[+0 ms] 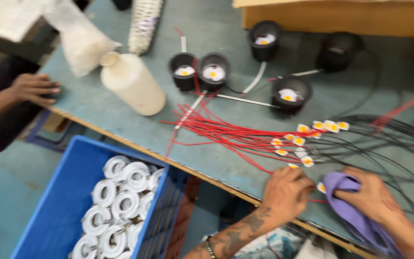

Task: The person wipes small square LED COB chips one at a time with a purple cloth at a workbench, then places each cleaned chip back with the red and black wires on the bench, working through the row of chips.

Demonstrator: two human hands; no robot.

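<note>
My left hand rests at the table's near edge, fingers curled on small white chips with yellow centres wired to red leads. My right hand presses down on a crumpled purple cloth beside it. More of these chips lie in a cluster just beyond the hands, with black wires fanning off to the right.
Several black round lamp housings stand on the grey-green table. A white plastic bottle lies at left. A blue crate of white rings sits below the edge. Another person's hand touches the table's left side. A cardboard box stands at the back.
</note>
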